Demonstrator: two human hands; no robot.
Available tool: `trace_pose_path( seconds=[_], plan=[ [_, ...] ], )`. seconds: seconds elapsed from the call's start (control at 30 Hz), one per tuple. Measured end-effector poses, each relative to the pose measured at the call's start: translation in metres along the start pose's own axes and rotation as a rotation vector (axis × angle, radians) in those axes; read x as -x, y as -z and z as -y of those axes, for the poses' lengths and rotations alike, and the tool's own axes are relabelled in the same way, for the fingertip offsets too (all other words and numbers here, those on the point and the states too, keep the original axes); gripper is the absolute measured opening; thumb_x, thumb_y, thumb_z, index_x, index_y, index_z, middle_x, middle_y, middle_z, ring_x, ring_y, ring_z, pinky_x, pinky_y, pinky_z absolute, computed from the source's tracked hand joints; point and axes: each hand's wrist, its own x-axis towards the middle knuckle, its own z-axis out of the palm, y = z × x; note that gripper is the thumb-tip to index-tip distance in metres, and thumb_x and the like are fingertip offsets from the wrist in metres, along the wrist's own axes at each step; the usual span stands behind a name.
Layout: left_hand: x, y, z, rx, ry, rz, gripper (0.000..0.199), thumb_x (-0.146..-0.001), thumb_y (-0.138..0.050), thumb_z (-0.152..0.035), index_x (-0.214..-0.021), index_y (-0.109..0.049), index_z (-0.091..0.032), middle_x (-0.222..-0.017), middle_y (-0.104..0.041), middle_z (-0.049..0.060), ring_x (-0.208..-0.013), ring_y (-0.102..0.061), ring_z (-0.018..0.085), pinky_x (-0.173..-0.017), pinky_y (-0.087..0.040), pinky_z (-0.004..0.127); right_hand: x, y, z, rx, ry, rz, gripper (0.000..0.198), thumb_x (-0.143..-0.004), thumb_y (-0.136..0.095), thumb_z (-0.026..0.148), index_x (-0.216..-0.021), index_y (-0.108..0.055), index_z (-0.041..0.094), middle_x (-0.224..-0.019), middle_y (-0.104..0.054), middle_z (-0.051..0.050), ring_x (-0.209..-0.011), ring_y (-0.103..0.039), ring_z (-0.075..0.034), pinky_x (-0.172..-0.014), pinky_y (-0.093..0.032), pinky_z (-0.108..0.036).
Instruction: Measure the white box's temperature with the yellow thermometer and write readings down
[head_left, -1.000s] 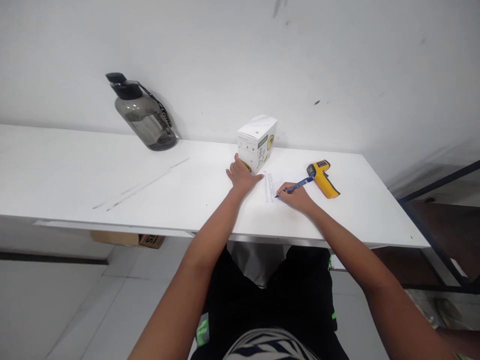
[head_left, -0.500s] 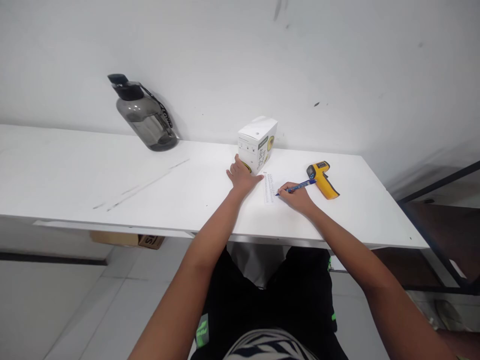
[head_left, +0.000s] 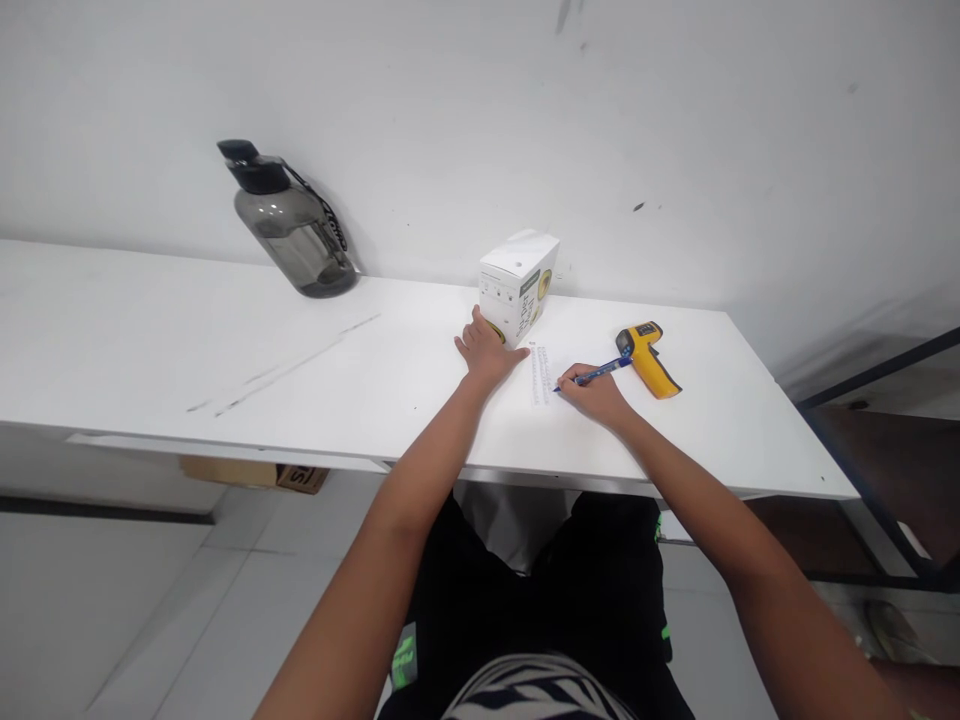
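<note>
My right hand is closed around a blue pen, its tip down at the right side of a small sheet of paper covered in rows of fine writing. My left hand lies with spread fingers against the lower front of a white carton, the thumb reaching toward the paper's top edge. The carton stands upright and bears green and yellow print. Just right of the pen's upper end lies a yellow and black infrared thermometer.
A grey bottle with a black cap stands at the left, near the wall. The white tabletop ends at the right in a slanting edge. Below it are a cardboard box at the left and a dark metal frame at the right.
The view has shifted very slightly. Both hands, the pen, the carton and the thermometer keep nearly the same places.
</note>
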Motion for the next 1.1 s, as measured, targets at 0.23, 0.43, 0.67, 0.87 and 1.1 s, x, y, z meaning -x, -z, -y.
trace_pose_path(
  seconds=[0.23,0.43,0.67,0.87,1.1],
  plan=[
    [0.0005,0.0016,-0.0011,-0.003,0.006,0.016,0.127,-0.058,-0.08,-0.051,-0.149,0.002,-0.02,-0.15,-0.035,0.022,-0.147,-0.021,0.037,-0.12,-0.005,0.052,0.0004,0.0,0.0001,0.002,-0.005,0.016,0.018,-0.071,-0.06,0.036,-0.068,-0.066,0.019,-0.067,-0.063,-0.001,-0.067,-0.054,-0.017,-0.061,-0.042,-0.029],
    [0.0003,0.0008,-0.0005,0.004,0.006,0.006,0.126,-0.057,-0.08,-0.05,-0.15,0.001,-0.02,-0.151,-0.035,0.021,-0.147,-0.021,0.036,-0.12,-0.005,0.052,0.0004,-0.0005,-0.0003,-0.02,-0.015,-0.003,0.018,-0.071,-0.06,0.036,-0.065,-0.064,0.02,-0.062,-0.059,0.0,-0.063,-0.052,-0.016,-0.059,-0.04,-0.029],
    [0.0014,0.002,-0.0024,-0.003,0.016,0.001,0.126,-0.057,-0.079,-0.05,-0.15,-0.001,-0.018,-0.15,-0.037,0.02,-0.147,-0.024,0.035,-0.121,-0.007,0.052,0.0003,0.0001,0.002,-0.032,-0.012,-0.004,0.016,-0.069,-0.06,0.034,-0.063,-0.062,0.02,-0.06,-0.057,0.001,-0.062,-0.05,-0.015,-0.059,-0.04,-0.029],
    [0.0004,0.0011,-0.0019,0.013,0.014,0.0,0.126,-0.056,-0.08,-0.049,-0.15,-0.002,-0.02,-0.15,-0.037,0.02,-0.147,-0.023,0.035,-0.121,-0.006,0.053,-0.0002,0.001,0.0031,-0.055,-0.006,0.03,0.016,-0.067,-0.06,0.035,-0.063,-0.063,0.019,-0.06,-0.059,0.0,-0.062,-0.05,-0.015,-0.059,-0.041,-0.029],
    [0.0012,0.0014,-0.0015,0.014,0.007,-0.004,0.125,-0.057,-0.081,-0.049,-0.15,-0.002,-0.021,-0.151,-0.036,0.02,-0.147,-0.024,0.035,-0.121,-0.006,0.053,-0.0011,0.0026,0.0017,-0.063,-0.026,0.041,0.014,-0.066,-0.06,0.033,-0.063,-0.063,0.019,-0.059,-0.058,0.0,-0.06,-0.049,-0.015,-0.058,-0.04,-0.029]
  ],
)
